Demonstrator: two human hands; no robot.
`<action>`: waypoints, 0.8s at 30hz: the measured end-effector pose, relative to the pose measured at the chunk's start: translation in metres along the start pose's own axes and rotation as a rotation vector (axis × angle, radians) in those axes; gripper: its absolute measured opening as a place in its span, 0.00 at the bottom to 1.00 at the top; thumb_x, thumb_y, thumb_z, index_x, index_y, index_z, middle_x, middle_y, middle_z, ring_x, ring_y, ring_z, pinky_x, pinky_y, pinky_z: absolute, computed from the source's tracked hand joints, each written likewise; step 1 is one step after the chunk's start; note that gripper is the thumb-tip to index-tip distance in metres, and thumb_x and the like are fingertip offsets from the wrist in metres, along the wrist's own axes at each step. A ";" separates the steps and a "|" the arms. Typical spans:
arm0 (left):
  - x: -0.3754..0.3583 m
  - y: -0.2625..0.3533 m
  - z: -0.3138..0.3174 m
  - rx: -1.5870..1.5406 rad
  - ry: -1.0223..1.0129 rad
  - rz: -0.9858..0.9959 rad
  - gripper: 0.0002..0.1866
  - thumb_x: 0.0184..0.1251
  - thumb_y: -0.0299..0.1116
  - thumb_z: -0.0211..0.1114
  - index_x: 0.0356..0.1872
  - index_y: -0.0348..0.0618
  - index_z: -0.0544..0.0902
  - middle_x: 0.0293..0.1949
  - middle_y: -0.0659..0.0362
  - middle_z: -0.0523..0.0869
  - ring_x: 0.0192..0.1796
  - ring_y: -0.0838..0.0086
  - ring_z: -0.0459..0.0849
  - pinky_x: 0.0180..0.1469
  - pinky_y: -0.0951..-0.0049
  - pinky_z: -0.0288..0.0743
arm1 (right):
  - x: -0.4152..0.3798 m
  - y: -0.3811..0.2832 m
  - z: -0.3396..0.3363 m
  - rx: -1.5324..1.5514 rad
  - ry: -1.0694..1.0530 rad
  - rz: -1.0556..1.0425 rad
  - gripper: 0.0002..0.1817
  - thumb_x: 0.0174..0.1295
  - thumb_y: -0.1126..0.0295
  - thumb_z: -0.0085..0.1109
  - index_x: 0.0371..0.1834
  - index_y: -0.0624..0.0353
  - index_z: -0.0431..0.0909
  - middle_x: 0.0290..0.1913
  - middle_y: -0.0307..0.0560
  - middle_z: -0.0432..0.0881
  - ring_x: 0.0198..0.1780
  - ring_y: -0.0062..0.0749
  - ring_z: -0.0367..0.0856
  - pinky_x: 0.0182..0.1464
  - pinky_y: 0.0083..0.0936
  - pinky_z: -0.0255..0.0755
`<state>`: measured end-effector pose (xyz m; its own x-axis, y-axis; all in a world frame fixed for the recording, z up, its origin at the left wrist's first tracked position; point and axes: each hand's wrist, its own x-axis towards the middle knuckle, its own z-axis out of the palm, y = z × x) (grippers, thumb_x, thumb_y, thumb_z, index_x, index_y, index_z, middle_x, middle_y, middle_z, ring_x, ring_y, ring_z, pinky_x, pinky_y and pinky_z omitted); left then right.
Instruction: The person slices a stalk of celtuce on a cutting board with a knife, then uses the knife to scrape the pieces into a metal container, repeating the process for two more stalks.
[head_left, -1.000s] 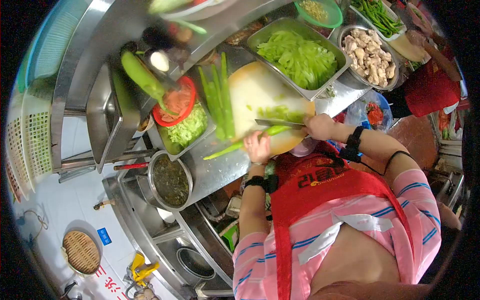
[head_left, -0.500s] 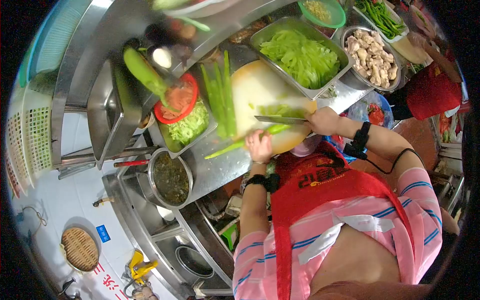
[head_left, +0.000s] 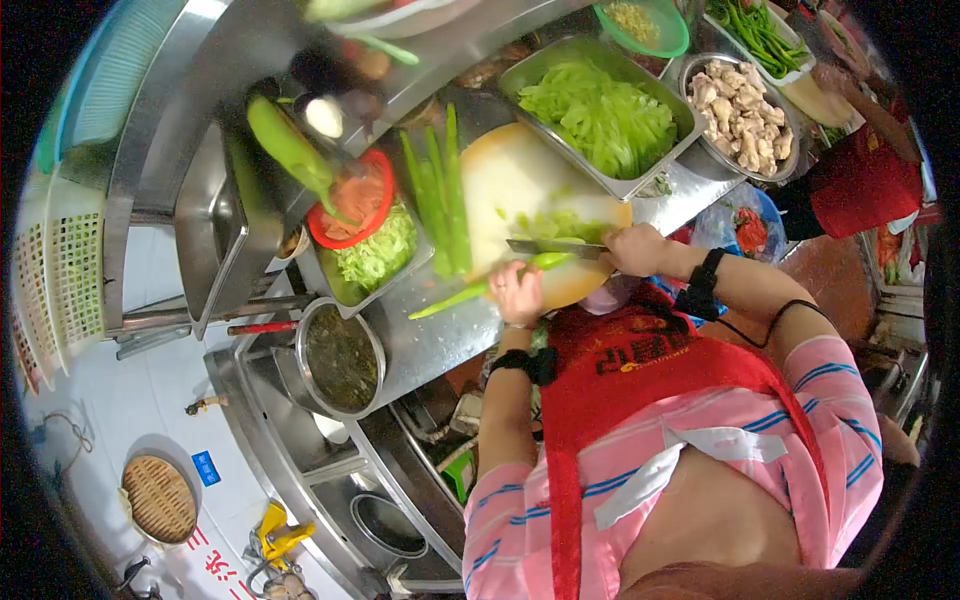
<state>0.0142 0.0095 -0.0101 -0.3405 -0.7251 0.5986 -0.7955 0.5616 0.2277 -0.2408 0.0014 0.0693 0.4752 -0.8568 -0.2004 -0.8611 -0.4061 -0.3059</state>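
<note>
My left hand (head_left: 517,294) has its fingers closed over a long green stalk (head_left: 455,299), which looks like celery. One end of the stalk lies on the round, pale cutting board (head_left: 495,175); the other sticks out past its edge. My right hand (head_left: 635,250) is closed around the handle of a kitchen knife (head_left: 550,246), whose blade is at the stalk's board end. Beyond the blade lie cut green pieces (head_left: 560,222). Several whole stalks (head_left: 455,200) rest left of the board.
A steel tray (head_left: 645,185) of sliced green vegetable borders the board. Right of it stands a steel bowl (head_left: 795,150) of meat chunks. To the left are a red bowl (head_left: 385,170), a tray of pale green shreds, and a pot (head_left: 375,345). Another person's red clothing (head_left: 870,190) shows far right.
The knife and my right hand have shifted slightly left and toward the near side. My left hand has hardly moved on the stalk.
</note>
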 end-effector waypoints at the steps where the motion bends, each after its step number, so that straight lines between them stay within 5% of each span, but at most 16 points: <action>1: 0.000 -0.001 0.000 -0.020 0.008 0.009 0.10 0.51 0.34 0.64 0.35 0.46 0.77 0.40 0.56 0.72 0.44 0.60 0.70 0.50 0.58 0.59 | 0.003 0.001 -0.007 -0.002 0.005 -0.002 0.19 0.58 0.55 0.47 0.30 0.62 0.73 0.20 0.56 0.77 0.25 0.50 0.78 0.27 0.44 0.71; 3: -0.003 -0.001 -0.001 -0.019 -0.012 -0.003 0.10 0.51 0.33 0.63 0.35 0.45 0.77 0.40 0.56 0.72 0.44 0.60 0.70 0.50 0.58 0.59 | 0.000 0.001 -0.019 -0.031 -0.133 0.033 0.17 0.58 0.56 0.48 0.30 0.61 0.73 0.20 0.55 0.77 0.25 0.50 0.79 0.28 0.45 0.71; 10: 0.000 0.000 0.001 -0.023 0.007 -0.014 0.09 0.51 0.31 0.63 0.34 0.44 0.76 0.40 0.56 0.72 0.44 0.59 0.70 0.49 0.58 0.59 | 0.001 0.003 0.006 -0.042 0.042 -0.025 0.15 0.57 0.57 0.48 0.32 0.59 0.73 0.19 0.55 0.76 0.21 0.49 0.78 0.23 0.43 0.70; 24: 0.001 -0.001 0.002 -0.074 0.063 0.009 0.09 0.52 0.30 0.62 0.33 0.43 0.73 0.39 0.55 0.73 0.42 0.60 0.71 0.48 0.59 0.59 | -0.002 -0.002 -0.017 -0.052 -0.065 -0.015 0.17 0.58 0.56 0.47 0.31 0.61 0.71 0.17 0.54 0.76 0.20 0.50 0.77 0.24 0.43 0.70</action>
<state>0.0136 0.0076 -0.0112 -0.3136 -0.6949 0.6471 -0.7524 0.5976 0.2770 -0.2426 -0.0015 0.0861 0.4971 -0.8287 -0.2572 -0.8614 -0.4357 -0.2611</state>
